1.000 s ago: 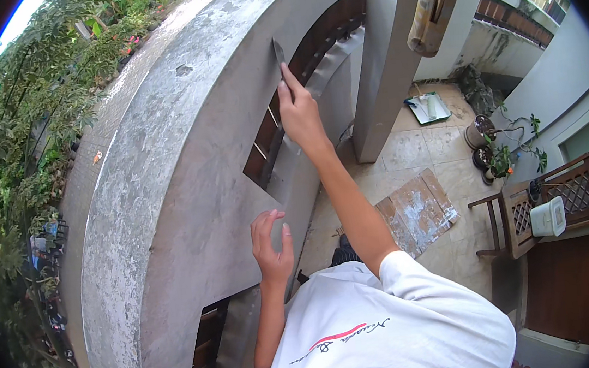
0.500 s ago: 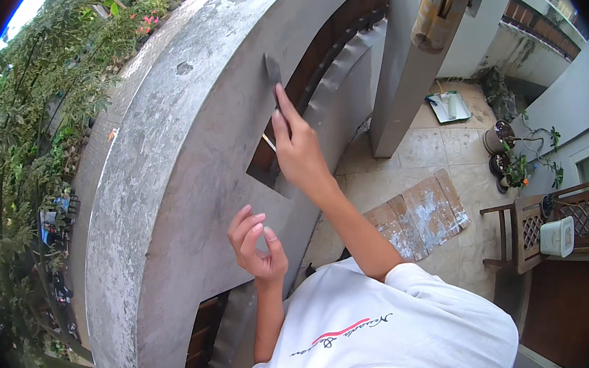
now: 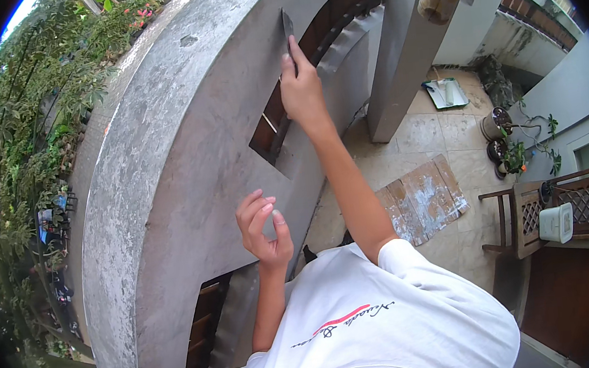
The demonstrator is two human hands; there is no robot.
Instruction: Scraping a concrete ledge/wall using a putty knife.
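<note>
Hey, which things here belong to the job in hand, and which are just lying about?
Seemingly in the job:
flat-bladed tool, in the right hand
grey wall, beside the blade

Apparently lying about:
white tray on the floor
white-stained brown sheet
wooden chair, bearing a white tub
potted plants

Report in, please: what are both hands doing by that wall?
Right hand gripping flat scraper, tip at grey wall. Left hand empty, loosely curled. Nothing visible blocking the flat scraper.
</note>
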